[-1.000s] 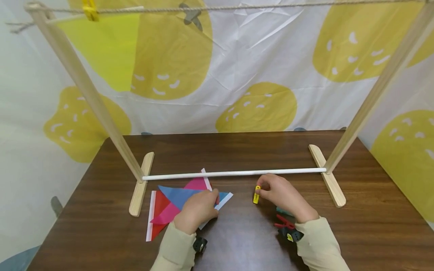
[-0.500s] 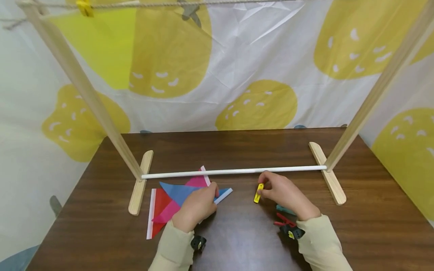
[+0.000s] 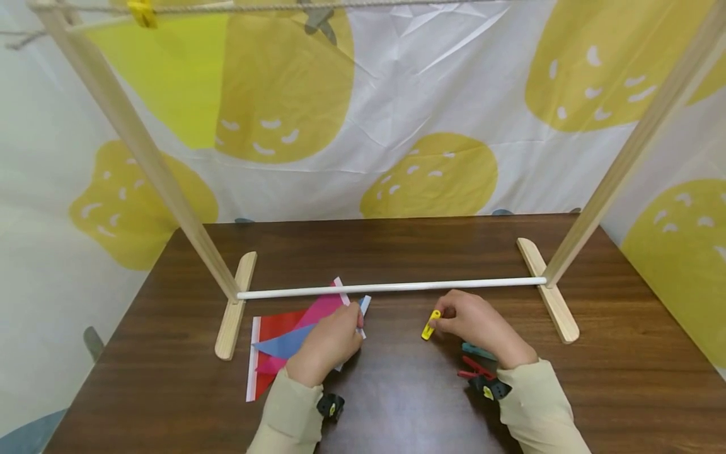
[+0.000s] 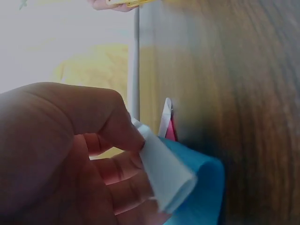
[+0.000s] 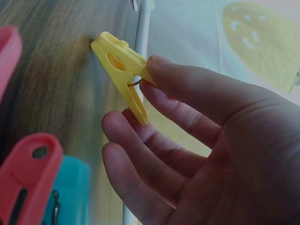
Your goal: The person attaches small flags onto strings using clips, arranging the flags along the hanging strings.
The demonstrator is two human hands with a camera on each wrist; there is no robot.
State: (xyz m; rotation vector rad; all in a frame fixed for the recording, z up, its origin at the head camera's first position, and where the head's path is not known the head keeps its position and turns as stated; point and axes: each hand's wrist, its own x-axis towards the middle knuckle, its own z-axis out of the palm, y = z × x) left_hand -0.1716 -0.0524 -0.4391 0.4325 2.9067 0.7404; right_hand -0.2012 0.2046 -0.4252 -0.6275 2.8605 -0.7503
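My left hand [image 3: 326, 347] pinches the white edge strip [image 4: 164, 168] of a blue triangular paper flag [image 3: 283, 343] between thumb and fingers. In the left wrist view the blue paper [image 4: 204, 173] curls beneath that strip. Under it a pink flag [image 3: 322, 309] and a red flag [image 3: 272, 325] overlap on the table. My right hand [image 3: 479, 325] grips a yellow clothespin [image 3: 431, 325] low over the tabletop. The right wrist view has the thumb on one handle of this clothespin [image 5: 124, 70], with fingers at the other.
A red clothespin [image 3: 475, 366] and a teal one [image 3: 478, 350] lie by the right wrist. A wooden stand has two posts [image 3: 159, 170], a white crossbar [image 3: 397, 287] and a rope [image 3: 340, 5] above. A yellow flag [image 3: 176, 75] hangs there from a yellow clothespin [image 3: 142, 12].
The blue flag has swung round in my left hand: its tip now points lower left, and its white edge stands higher. My right hand keeps the yellow clothespin, slightly tilted.
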